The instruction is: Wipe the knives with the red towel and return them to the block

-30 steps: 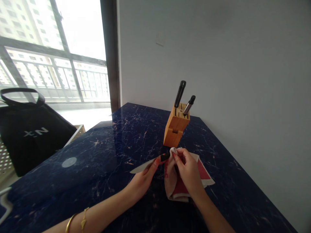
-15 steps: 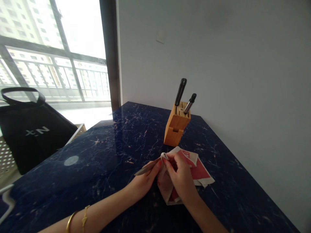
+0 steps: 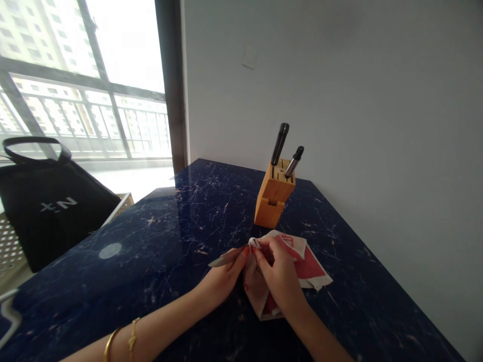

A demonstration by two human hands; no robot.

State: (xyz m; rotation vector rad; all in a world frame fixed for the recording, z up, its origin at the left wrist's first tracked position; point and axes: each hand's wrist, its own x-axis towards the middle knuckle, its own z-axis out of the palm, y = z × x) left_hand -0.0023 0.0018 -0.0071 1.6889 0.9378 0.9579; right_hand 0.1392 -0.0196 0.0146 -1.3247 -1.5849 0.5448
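My left hand [image 3: 226,271] is closed around a knife [image 3: 225,258], whose blade points to the left and toward me. The far end of the knife runs into a fold of a red and white cloth [image 3: 311,266], so its handle is hidden. Pinched between the thumb and fingers of my right hand [image 3: 279,266] is a bunched part of that cloth, wrapped over the knife's end. The rest of the cloth hangs below my fingers and spreads on the table to the right.
Behind my hands a wooden knife block [image 3: 269,201] holds a black-handled knife [image 3: 280,143] and a steel-and-black handled tool [image 3: 294,161]. The dark blue marbled table [image 3: 151,261] carries a pale round spot [image 3: 110,250]. A black bag [image 3: 53,206] stands at left, a wall at right.
The knife blade has tilted slightly, its tip rising a little and showing more of its flat side. My right hand keeps its pinch on the cloth.
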